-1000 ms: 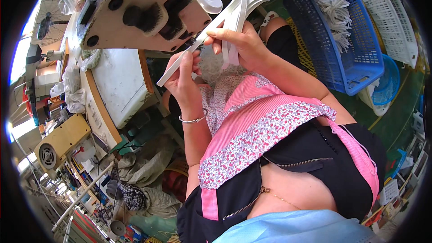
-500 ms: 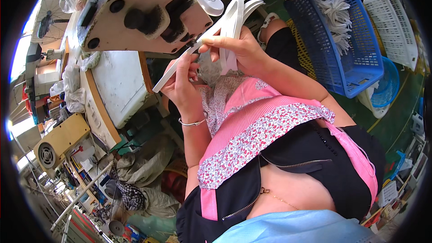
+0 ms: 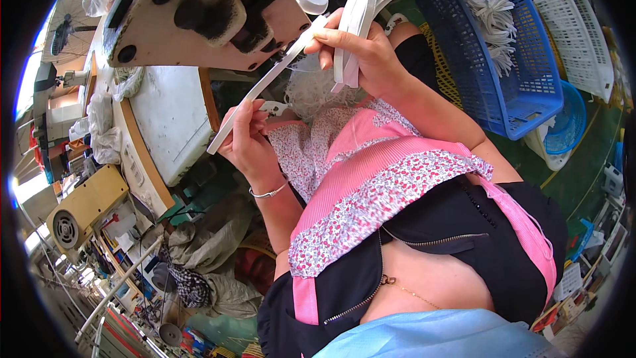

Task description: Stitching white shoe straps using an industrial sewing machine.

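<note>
My left hand [image 3: 248, 139] pinches the lower part of a long flat white strip [image 3: 262, 86] that slants up toward the sewing machine. My right hand [image 3: 364, 53] grips the strip's upper end with its fingertips and also holds a bundle of several more white strips [image 3: 361, 13] that fan upward. A silver bracelet sits on my left wrist. The cream sewing machine [image 3: 199, 13] hangs just above and left of both hands. A tangle of white thread [image 3: 318, 89] lies on my lap under the strip.
A blue plastic basket [image 3: 523, 86] with white cords stands to my right, with a white basket [image 3: 583, 33] beyond it. A white work table [image 3: 165, 126] lies to my left. A beige motor box [image 3: 83, 209], sacks and clutter fill the floor at lower left.
The strip has slid lower and leftward, with my left hand following it down. My right hand and its bundle have stayed near the machine.
</note>
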### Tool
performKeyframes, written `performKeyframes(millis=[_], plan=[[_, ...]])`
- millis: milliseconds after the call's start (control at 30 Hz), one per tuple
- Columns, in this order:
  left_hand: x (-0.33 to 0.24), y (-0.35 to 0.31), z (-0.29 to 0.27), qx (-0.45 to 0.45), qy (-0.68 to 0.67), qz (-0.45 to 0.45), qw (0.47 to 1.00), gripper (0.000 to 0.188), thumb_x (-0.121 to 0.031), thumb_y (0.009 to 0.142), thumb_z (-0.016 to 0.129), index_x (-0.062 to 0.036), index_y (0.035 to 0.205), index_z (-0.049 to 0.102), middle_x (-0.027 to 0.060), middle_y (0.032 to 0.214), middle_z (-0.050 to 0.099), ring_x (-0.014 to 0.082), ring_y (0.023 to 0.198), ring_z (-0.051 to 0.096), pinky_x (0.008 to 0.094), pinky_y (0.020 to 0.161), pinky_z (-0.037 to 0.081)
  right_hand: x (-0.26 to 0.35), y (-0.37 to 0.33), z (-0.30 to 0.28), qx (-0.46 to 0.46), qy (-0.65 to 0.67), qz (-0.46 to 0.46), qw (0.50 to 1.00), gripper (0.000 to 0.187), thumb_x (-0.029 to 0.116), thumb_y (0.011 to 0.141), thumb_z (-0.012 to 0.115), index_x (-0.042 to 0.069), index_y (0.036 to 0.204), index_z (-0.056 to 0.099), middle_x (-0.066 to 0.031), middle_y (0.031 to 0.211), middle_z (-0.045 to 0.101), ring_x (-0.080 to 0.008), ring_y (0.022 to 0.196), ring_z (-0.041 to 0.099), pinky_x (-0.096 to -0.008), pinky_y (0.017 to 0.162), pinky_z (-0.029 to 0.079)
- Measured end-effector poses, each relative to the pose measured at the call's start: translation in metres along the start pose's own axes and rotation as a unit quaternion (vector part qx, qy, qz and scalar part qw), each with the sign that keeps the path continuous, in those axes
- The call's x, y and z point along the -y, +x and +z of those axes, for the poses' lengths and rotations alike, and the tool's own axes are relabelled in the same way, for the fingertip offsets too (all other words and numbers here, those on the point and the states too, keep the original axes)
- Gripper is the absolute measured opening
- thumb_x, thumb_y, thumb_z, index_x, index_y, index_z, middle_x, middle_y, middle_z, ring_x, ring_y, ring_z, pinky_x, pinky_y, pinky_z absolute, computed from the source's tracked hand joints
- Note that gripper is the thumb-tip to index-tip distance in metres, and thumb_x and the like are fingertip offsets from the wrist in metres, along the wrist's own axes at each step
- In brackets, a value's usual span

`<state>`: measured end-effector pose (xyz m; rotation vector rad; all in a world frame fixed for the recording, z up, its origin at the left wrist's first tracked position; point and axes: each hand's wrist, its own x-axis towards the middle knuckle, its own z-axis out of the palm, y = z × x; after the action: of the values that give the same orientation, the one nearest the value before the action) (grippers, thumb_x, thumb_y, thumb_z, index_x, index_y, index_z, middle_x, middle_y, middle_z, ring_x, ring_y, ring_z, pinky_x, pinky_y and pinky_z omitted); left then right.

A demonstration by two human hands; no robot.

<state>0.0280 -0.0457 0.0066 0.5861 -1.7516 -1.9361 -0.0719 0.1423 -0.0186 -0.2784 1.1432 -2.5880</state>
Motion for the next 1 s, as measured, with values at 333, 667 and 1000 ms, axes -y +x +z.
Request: performKeyframes(millis=[333, 667, 1000], plan=[[0.018, -0.002, -0.039, -0.050, -0.053, -0.007, 0.997, 0.029, -0.020, 0.096, 0.059, 0.0065, 0.087, 0.068, 0.0094, 0.070, 0.065, 0.0114, 0.055, 0.053, 0.0218, 0.050, 0.037, -0.008, -0.008, 0.018, 0.023, -0.039, 0.022, 0.999, 0.016, 0.014, 0.091, 0.066, -0.001, 0.098, 0.065, -0.0139, 0.087, 0.071, -0.0127, 0.066, 0.065, -0.0236, 0.061, 0.053], [0.011, -0.004, -0.043, -0.032, -0.425, 0.009, 0.905, 0.029, -0.023, 0.104, 0.044, 0.0012, 0.106, 0.061, 0.0121, 0.106, 0.064, 0.0200, 0.087, 0.058, 0.0368, 0.095, 0.046, -0.011, -0.015, 0.039, -0.012, -0.074, 0.058, 0.996, 0.014, 0.011, 0.089, 0.069, -0.003, 0.091, 0.068, -0.0117, 0.080, 0.071, -0.0135, 0.061, 0.065, -0.0244, 0.057, 0.051], [0.024, -0.020, -0.043, 0.112, -0.611, -0.072, 0.781, 0.024, -0.018, 0.103, 0.046, -0.0063, 0.082, 0.052, 0.0030, 0.075, 0.041, 0.0171, 0.075, 0.046, 0.0338, 0.087, 0.042, -0.005, -0.019, 0.037, -0.046, -0.052, 0.085, 0.994, 0.015, 0.012, 0.086, 0.071, -0.002, 0.090, 0.068, -0.0109, 0.077, 0.070, -0.0133, 0.059, 0.064, -0.0243, 0.055, 0.051]])
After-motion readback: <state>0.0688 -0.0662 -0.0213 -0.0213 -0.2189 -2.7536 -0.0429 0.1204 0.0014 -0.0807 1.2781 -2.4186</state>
